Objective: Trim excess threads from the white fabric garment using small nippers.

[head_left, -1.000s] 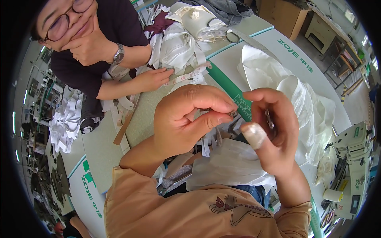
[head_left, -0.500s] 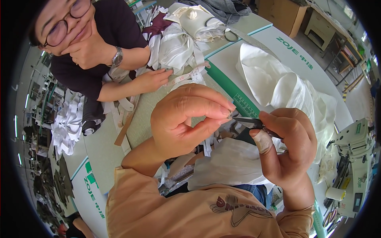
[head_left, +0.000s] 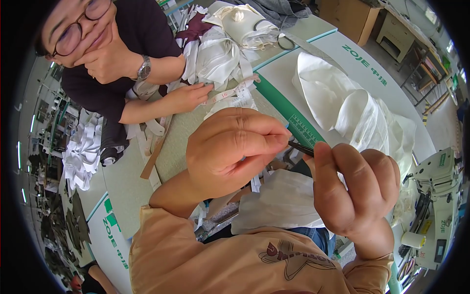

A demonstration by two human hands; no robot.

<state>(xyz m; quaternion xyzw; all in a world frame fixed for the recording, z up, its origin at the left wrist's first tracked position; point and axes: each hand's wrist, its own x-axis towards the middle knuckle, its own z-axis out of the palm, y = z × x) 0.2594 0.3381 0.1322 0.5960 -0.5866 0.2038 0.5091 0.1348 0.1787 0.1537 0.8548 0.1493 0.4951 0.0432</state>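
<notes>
My left hand (head_left: pixel 235 152) is raised in front of me, thumb and forefinger pinched together at the tip of a thin dark metal tool (head_left: pixel 300 147). My right hand (head_left: pixel 360 193) is curled into a fist around the tool's other end, just right of the left fingertips. Whether anything small is also pinched between the left fingers is hidden. Below both hands a white cloth (head_left: pixel 284 203) lies on my lap. Behind them a green ruler (head_left: pixel 293 120) crosses the table (head_left: pixel 186 132).
Another person leans on the table at the far left, one hand (head_left: pixel 188 95) flat on it beside a measuring tape. White fabric piles (head_left: pixel 352 105) lie at right and at the back. A sewing machine (head_left: pixel 435 196) stands at right, a wooden stick (head_left: pixel 152 157) at the left edge.
My right hand has turned and dropped lower right, closing into a fist; its bandaged finger no longer shows. The dark tool now points left into my left fingertips. Both hands are closer to the camera.
</notes>
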